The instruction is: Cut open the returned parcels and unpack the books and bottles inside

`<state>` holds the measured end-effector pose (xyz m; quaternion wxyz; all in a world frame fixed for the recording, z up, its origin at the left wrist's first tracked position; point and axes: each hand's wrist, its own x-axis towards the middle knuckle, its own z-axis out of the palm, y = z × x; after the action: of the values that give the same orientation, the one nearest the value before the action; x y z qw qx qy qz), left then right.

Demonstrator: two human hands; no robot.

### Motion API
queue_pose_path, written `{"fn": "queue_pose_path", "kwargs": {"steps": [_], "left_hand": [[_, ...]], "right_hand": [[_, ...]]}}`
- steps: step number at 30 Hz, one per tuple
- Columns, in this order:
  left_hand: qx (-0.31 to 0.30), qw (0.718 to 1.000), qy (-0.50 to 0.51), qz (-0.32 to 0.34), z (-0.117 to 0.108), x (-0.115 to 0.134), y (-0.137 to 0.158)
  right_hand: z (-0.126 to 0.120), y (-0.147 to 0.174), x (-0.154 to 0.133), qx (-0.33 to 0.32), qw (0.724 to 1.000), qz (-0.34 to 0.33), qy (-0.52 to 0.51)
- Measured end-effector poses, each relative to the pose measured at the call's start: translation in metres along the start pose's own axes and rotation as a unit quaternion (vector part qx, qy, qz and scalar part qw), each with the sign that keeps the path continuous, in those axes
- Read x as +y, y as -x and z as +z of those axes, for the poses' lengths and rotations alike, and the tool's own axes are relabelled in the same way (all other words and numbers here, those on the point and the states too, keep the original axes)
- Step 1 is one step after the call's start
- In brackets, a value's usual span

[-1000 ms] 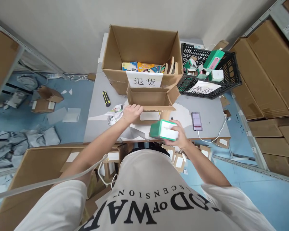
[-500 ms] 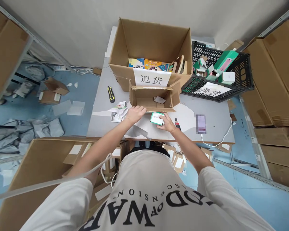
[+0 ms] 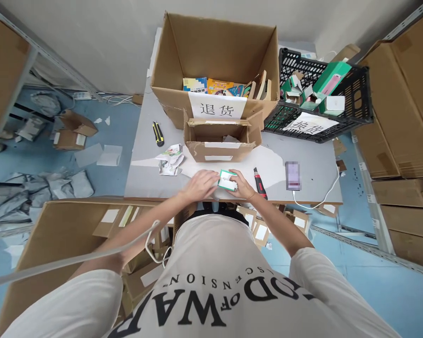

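My right hand (image 3: 242, 184) has its fingers closed around the right side of a small green-and-white box (image 3: 227, 180), whose white face is turned up. The fingers of my left hand (image 3: 200, 184) are bent together at the box's left edge; their tips are partly hidden. Just beyond both hands stands an open cardboard carton (image 3: 220, 152), with a pale piece (image 3: 230, 139) inside it. To the left lies a crumpled printed wrapper (image 3: 170, 159). A red-and-black utility knife (image 3: 260, 184) rests right of my right hand.
Behind the carton stands a large cardboard box (image 3: 218, 47) with books (image 3: 218, 87). A black crate (image 3: 360, 103) with green boxes is at the back right. A yellow-and-black cutter (image 3: 158, 134) lies left; a phone (image 3: 293, 175) on a cable lies right. A big carton (image 3: 45, 234) stands below left.
My left hand has let go of the carton's near edge and come back to the small box. The carton's near flap now hangs down in front. My right hand keeps the small box, slightly nearer me.
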<state>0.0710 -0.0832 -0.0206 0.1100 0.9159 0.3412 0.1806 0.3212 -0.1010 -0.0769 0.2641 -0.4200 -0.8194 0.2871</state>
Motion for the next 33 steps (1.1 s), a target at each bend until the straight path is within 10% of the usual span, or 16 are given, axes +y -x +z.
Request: {"fn": "queue_pose_path", "kwargs": {"steps": [7,16,26,33], "left_hand": [[0.038,0.994,0.066,-0.080,0.038,0.024,-0.011],[0.025,0.999,0.024,0.002,0.044,0.023,-0.003],[-0.037,0.996,-0.051,0.062,0.029,0.026,-0.021],[-0.069,0.993,-0.088,-0.032,0.016,0.027,-0.026]], "right_hand": [[-0.022,0.004,-0.009,-0.017,1.000,0.018,0.016],[-0.051,-0.016,-0.041,-0.070,0.978,0.010,0.194],[-0.051,-0.030,-0.042,-0.069,0.949,0.062,0.302],[-0.053,-0.023,-0.033,-0.044,0.943,0.065,0.324]]}}
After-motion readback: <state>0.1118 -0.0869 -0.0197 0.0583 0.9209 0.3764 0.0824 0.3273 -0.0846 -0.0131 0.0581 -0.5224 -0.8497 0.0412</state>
